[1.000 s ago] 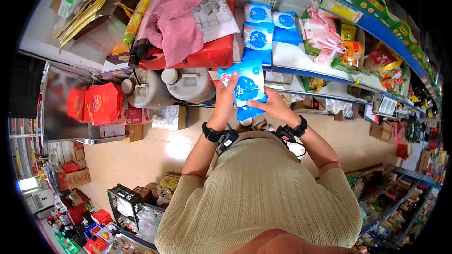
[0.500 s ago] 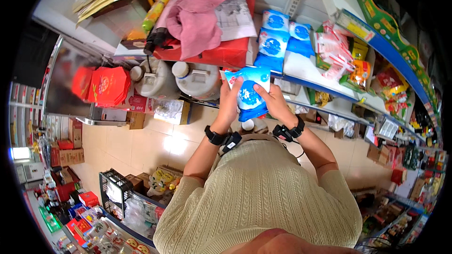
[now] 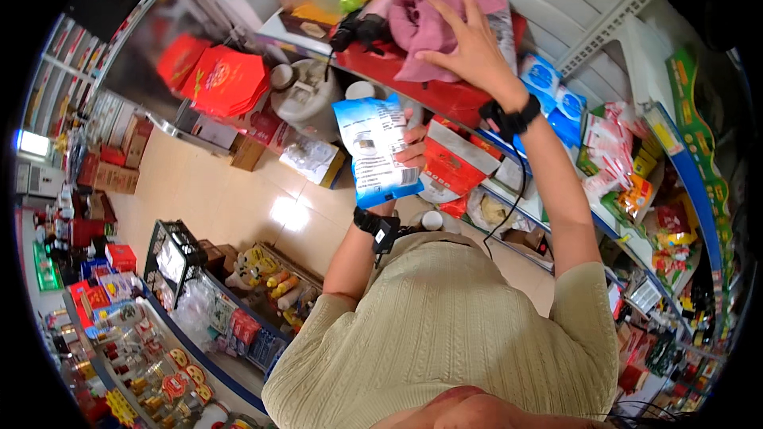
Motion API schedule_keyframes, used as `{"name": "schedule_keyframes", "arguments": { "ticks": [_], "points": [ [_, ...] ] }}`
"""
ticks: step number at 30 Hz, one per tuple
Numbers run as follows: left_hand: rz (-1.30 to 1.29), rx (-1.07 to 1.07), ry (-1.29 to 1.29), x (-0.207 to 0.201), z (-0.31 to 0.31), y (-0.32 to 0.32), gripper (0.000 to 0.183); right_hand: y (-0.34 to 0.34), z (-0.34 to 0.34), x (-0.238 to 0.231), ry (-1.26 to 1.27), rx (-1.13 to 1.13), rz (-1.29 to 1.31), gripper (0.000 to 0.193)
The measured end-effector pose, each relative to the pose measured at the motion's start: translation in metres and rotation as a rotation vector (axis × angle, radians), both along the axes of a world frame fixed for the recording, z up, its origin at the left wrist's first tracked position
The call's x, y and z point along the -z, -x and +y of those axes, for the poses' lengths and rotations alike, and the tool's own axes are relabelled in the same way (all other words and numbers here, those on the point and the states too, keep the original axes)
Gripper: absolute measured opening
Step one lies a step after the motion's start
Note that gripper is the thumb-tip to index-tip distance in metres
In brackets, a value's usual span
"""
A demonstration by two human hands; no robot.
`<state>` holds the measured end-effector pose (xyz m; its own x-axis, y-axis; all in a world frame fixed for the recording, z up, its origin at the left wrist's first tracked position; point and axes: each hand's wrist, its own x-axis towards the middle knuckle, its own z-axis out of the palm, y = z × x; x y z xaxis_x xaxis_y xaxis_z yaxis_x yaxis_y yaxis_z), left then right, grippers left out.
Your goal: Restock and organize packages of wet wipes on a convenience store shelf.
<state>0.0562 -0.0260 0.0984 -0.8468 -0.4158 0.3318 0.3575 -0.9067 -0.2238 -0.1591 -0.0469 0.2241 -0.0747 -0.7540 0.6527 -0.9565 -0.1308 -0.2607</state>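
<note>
My left hand [image 3: 412, 147] grips a blue-and-white plastic packet [image 3: 373, 143] by its right edge. The printed back of the packet with its barcode faces up; most of the palm is hidden behind it. Stretched out over the shelf, my right hand [image 3: 475, 49] has its fingers spread and holds nothing. Those fingers are over or against a crumpled pink cloth [image 3: 413, 28]; whether they touch it I cannot tell. The cloth lies on a red box [image 3: 381, 67]. Right of it, similar blue-and-white packets [image 3: 542, 78] are partly covered by my right wrist.
Red paper packs [image 3: 225, 79] and a large white jug [image 3: 306, 99] stand left of the shelf. Snack bags in trays [image 3: 616, 151] line the shelf at right. A black crate [image 3: 173, 250] and a goods counter [image 3: 238, 349] are at lower left. A dark cable hangs from my right wrist.
My right hand has let go of the packet and moved up over the pink cloth. My left hand has turned the packet to its back and shifted left. The view has swung round.
</note>
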Motion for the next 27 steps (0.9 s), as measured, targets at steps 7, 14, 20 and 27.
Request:
{"name": "schedule_keyframes", "arguments": {
  "ticks": [7,14,20,27],
  "points": [
    [0.076,-0.041,0.027,-0.012,-0.010,-0.005,0.049,0.027,-0.041,0.027,-0.033,-0.115,-0.010,0.050],
    [-0.004,-0.141,0.149,-0.005,-0.015,0.001,0.046,-0.028,0.051,-0.046,0.272,0.062,0.158,0.047],
    [-0.011,-0.105,0.253,-0.003,0.009,-0.002,0.041,-0.118,0.106,0.002,-0.019,-0.433,-0.163,0.051],
    [-0.326,-0.324,0.465,0.022,0.015,-0.013,0.041,-0.096,0.144,0.021,-0.120,-0.664,-0.302,0.041]
  ]
}}
